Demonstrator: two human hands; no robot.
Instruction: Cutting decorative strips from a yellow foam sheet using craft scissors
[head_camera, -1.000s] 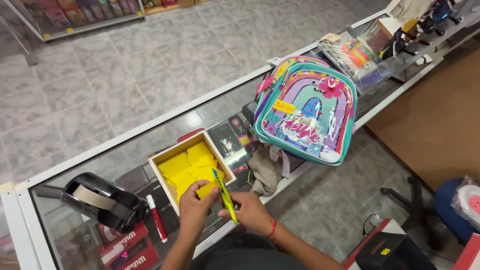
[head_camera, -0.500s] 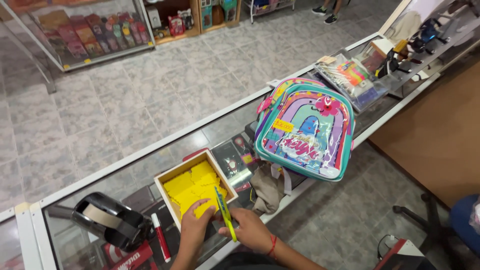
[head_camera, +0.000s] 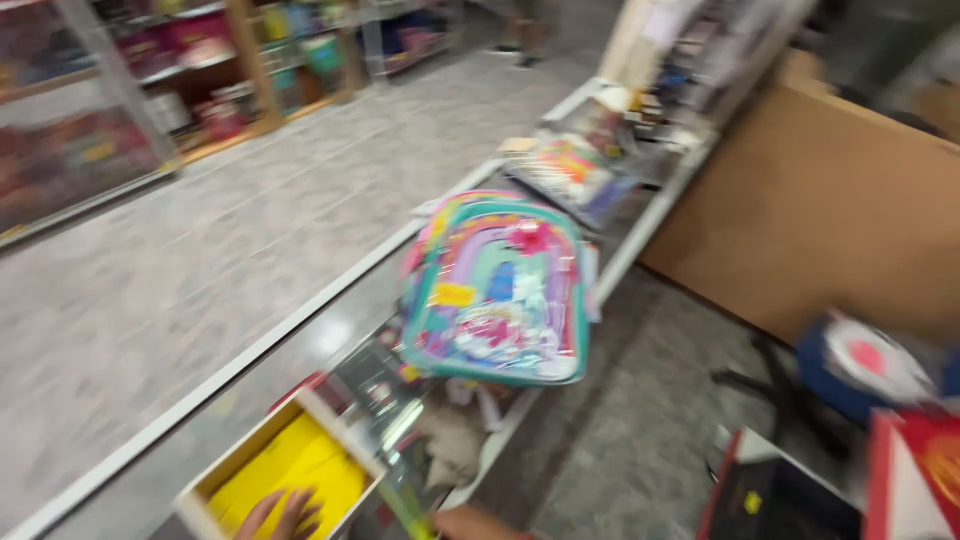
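Resting at the bottom edge of the view, the left hand (head_camera: 282, 512) lies with its fingers spread flat on the yellow paper (head_camera: 290, 470) that fills a shallow white-walled box (head_camera: 330, 425) on the glass counter (head_camera: 330, 335); the hand is open and grips nothing, and only its fingers show, the rest being cut off by the frame. Just to its right, the right hand (head_camera: 478, 523) shows as a sliver at the bottom edge, and a yellow-green pen (head_camera: 405, 505) slants up and to the left from it, its tip ending just beside the box's right corner; the hand seems to be holding the pen, but the view is too blurred and too cropped to tell how the fingers close. Beyond the box, further along the counter and well apart from both hands, a child's backpack (head_camera: 497, 290) lies flat, banded in teal, pink, purple and yellow, with a small yellow tag near its left side. Past it sits a stack of bright, multicoloured flat packages (head_camera: 565, 165). A large brown cardboard panel (head_camera: 830, 210) stands to the right of the counter. In the lower right corner a red box (head_camera: 915, 480) is partly seen. Shelves of blurred coloured goods (head_camera: 130, 110) line the far side of the tiled floor.
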